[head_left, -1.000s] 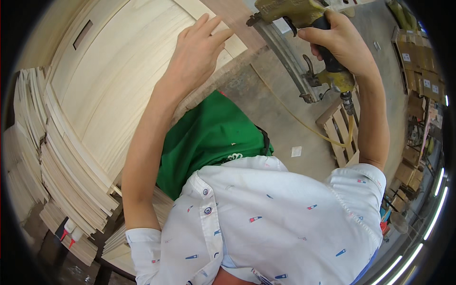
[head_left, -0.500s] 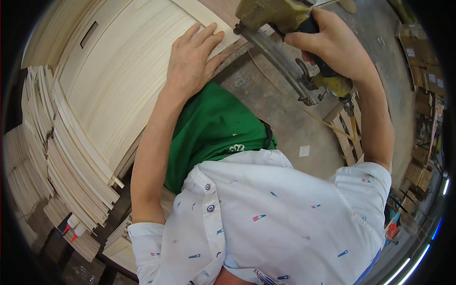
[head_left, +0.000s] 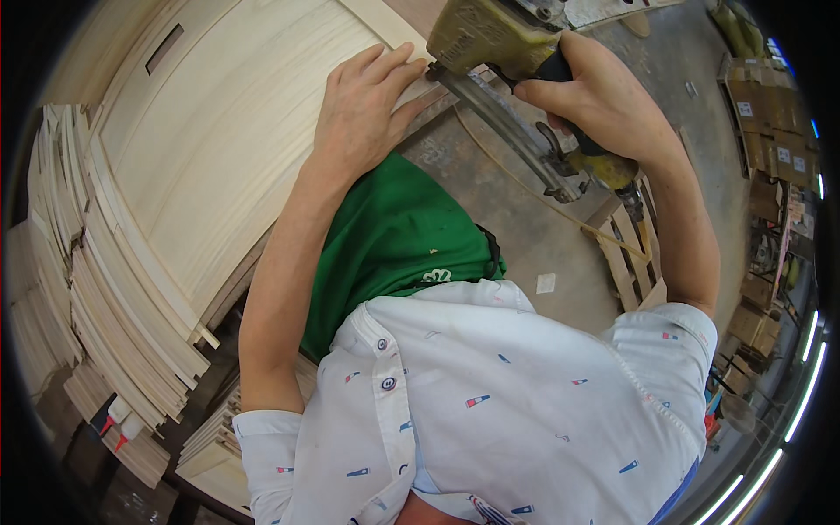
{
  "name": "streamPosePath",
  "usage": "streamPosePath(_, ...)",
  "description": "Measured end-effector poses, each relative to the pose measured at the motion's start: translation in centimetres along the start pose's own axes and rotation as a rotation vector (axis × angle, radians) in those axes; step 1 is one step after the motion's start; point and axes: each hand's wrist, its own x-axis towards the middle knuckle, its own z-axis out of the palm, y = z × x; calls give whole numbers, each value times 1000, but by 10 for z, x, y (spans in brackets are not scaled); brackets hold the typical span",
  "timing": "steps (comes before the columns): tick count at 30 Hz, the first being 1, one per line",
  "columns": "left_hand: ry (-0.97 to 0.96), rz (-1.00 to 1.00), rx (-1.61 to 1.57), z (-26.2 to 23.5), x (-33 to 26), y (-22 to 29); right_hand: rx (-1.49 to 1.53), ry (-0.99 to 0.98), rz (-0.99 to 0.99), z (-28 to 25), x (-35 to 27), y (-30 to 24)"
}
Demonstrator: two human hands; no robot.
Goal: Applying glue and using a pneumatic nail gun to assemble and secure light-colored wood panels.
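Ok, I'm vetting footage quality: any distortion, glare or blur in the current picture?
Head view: strong fisheye bending, the stacked wooden strips curving and the corners black; head view: strip lights at the right rim glare white; head view: the left hand and nail gun look fairly sharp, without heavy motion blur.

Around a green cloth apron [head_left: 394,232]: a pale, streaked flat wooden panel [head_left: 236,131] left, a yellow-black metal nail gun [head_left: 490,44] right, a white, red-and-blue-patterned shirt [head_left: 516,376] below.

Smooth matt wood panel [head_left: 236,140], worn metal nail gun [head_left: 490,39], matt cloth apron [head_left: 394,232], cardboard boxes [head_left: 763,114]
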Motion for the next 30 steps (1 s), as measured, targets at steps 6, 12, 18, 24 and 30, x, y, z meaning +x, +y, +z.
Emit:
streamPosePath(6,45,-4,-6,4,-3,-11,-44,10,-59,-2,8,-20)
streamPosePath(12,59,-35,4,-2,-9,3,125,-56,84,-21,14,-25)
streamPosePath(18,39,-111,-46,-16,-11,6,98,-7,-15,-34,105,-54)
streamPosePath(24,29,-140,-59,-15,-6,5,20,-32,-256,-30,240,-97)
streamPosePath(30,29,-168,-70,-13,-6,2,108,-29,-262,-10,327,-144)
